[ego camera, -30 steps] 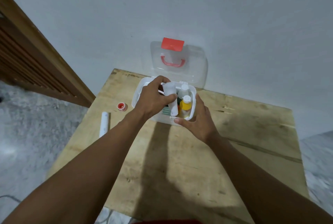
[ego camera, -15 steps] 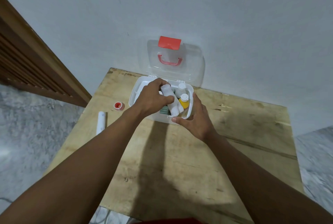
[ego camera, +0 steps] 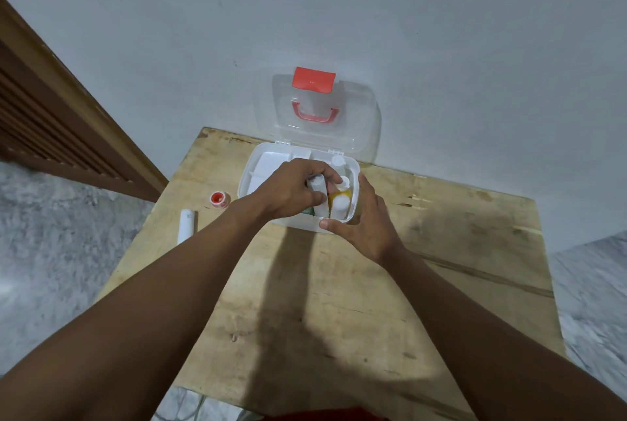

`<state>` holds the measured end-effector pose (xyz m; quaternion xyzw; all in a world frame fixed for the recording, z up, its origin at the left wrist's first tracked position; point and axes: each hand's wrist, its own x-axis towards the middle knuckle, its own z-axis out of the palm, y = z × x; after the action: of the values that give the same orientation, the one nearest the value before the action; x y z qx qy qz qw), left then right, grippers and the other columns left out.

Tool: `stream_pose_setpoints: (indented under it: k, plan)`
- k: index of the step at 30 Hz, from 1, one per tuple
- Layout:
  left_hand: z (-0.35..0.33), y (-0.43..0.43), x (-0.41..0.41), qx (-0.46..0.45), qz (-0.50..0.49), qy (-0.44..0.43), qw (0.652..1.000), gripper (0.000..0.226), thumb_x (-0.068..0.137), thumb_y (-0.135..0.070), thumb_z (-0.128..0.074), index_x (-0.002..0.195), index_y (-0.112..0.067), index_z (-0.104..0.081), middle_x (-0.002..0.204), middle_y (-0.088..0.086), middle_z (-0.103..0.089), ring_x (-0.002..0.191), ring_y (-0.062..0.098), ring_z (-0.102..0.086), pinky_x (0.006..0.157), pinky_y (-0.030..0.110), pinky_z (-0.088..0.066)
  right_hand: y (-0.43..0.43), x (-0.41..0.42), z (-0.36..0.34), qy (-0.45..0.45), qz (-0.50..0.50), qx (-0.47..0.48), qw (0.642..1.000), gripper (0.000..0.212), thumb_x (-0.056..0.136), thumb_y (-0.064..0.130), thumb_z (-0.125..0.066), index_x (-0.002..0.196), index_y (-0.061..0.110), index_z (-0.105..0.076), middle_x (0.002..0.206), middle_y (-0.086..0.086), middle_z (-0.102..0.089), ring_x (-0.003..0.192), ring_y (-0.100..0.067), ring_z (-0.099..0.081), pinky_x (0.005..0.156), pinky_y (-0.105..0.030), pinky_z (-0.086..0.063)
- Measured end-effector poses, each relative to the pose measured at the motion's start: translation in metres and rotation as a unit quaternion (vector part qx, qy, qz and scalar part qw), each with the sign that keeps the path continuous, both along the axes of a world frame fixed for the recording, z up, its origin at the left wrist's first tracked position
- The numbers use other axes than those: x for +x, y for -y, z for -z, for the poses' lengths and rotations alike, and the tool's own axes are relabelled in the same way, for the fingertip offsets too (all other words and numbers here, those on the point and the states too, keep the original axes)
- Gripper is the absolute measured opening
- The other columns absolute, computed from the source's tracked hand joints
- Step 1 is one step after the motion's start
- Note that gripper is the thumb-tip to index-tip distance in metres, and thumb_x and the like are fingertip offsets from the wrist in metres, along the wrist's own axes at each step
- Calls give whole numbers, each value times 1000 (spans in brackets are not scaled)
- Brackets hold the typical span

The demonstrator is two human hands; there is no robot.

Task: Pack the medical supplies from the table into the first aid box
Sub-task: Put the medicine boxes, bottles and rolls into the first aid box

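The left hand [ego camera: 291, 188] grips a white bottle [ego camera: 321, 208] inside the first aid box [ego camera: 245, 180] (lid [ego camera: 358, 115] up, at the back of the table [ego camera: 339, 285]). The right hand [ego camera: 364, 222] holds the box's near corner.

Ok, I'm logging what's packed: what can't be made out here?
Head view:
The green item in the white plastic first aid box: mostly under the left hand.
Labels of the white plastic bottle and yellow bottle: too small, blurred.
The box's near-right corner: behind the right hand.

first aid box [ego camera: 302, 224] left half: free | right half: bottles [ego camera: 339, 205] packed | rear: raised lid [ego camera: 356, 115]
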<state>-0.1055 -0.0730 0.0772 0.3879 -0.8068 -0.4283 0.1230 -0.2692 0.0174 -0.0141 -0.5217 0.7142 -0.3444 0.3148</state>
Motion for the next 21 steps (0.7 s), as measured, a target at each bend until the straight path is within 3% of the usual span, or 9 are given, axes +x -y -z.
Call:
stream_pose_setpoints:
  k: [3, 7, 9, 13, 16, 21]
  plan:
    - [6, -1, 1, 10, -10, 11, 1000, 38, 77, -1, -71, 106, -25, -70, 97, -11, -71, 94, 9, -66, 83, 21, -52, 0, -1, 0, -9, 1, 5, 1000, 122, 53, 79, -77, 151, 36, -20, 146, 14, -45, 135, -15, -45, 105, -46, -45]
    - [10, -1, 3, 4, -58, 26, 998, 40, 76, -10, -78, 106, -26, -57, 99, -9, -62, 89, 13, -58, 78, 24, -49, -1, -1, -9, -8, -13, -41, 999, 98, 59, 68, -82, 140, 39, -35, 130, 20, -55, 118, -9, -56, 95, -42, -52]
    - [9, -1, 4, -9, -72, 45, 996, 43, 73, -14, -82, 104, -24, -54, 91, -9, -58, 82, 11, -55, 74, 24, -47, -1, 0, -12, -5, -17, -49, 999, 97, 59, 68, -81, 139, 40, -35, 129, 21, -55, 117, -9, -57, 94, -42, -54]
    - [6, -1, 0, -35, -50, 74, 995, 35, 70, -17, -85, 94, -21, -60, 82, -9, -58, 79, 15, -56, 73, 27, -47, -2, 1, -13, -3, -15, -51, 999, 99, 58, 70, -80, 140, 39, -34, 131, 20, -54, 118, -8, -56, 96, -42, -53]
    - [6, -3, -3, -35, -32, 87, 995, 32, 78, -19, -80, 107, -16, -69, 91, -4, -64, 83, 15, -61, 78, 25, -48, -3, 0, -13, 2, -6, -46, 999, 101, 57, 70, -81, 141, 42, -33, 129, 23, -54, 119, -9, -55, 92, -43, -54]
    - [9, -6, -7, -34, -17, 94, 995, 22, 91, -23, -63, 110, -18, -75, 92, -3, -71, 81, 12, -62, 68, 13, -39, -3, -1, -11, 16, -7, -39, 999, 101, 59, 61, -85, 143, 41, -33, 131, 19, -56, 122, -11, -56, 95, -45, -53]
